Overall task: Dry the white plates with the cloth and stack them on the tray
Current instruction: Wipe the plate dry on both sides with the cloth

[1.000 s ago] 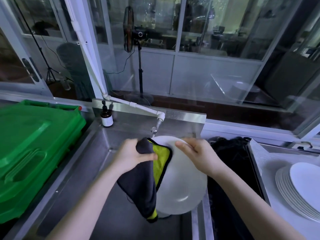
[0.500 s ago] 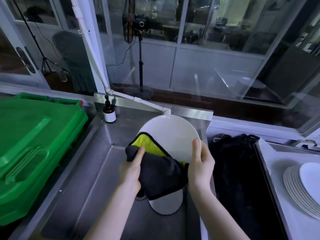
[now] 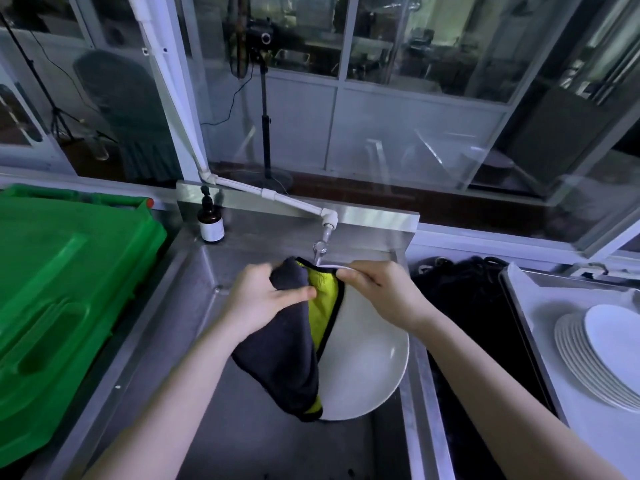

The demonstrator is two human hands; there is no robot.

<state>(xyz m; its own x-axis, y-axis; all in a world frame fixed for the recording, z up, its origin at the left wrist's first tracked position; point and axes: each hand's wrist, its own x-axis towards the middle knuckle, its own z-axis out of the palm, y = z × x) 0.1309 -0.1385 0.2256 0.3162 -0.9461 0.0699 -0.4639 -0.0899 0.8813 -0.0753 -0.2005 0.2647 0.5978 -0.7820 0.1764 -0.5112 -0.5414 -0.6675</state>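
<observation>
Plate [image 3: 367,358]: half a second ago it stood higher and more upright, with the cloth [image 3: 287,348] spread over its lower face and the right hand at its right edge. It now hangs lower over the sink [image 3: 194,341], just below the tap [image 3: 320,247]. The cloth has shifted to its left edge and hangs down past the rim, yellow side turned toward the plate. The pose closely matches the one a full second ago.

Assessment: the plate is being turned and wiped in repeated passes, so drying is still in hand. This plate has not started toward the stack [image 3: 595,355] on the tray [image 3: 540,292], which lies well apart to the right.

Hands:
- Left hand [image 3: 266,299]: closed round a bunched fold of the cloth, thumb laid across it, holding the cloth at the plate's upper left edge.
- Right hand [image 3: 381,292]: fingers curled over the plate's top rim and gripping it. It appears to carry the plate's weight, since the lower edge seems clear of the sink floor.

Whether the back of the plate is dry cannot be told from this view
</observation>
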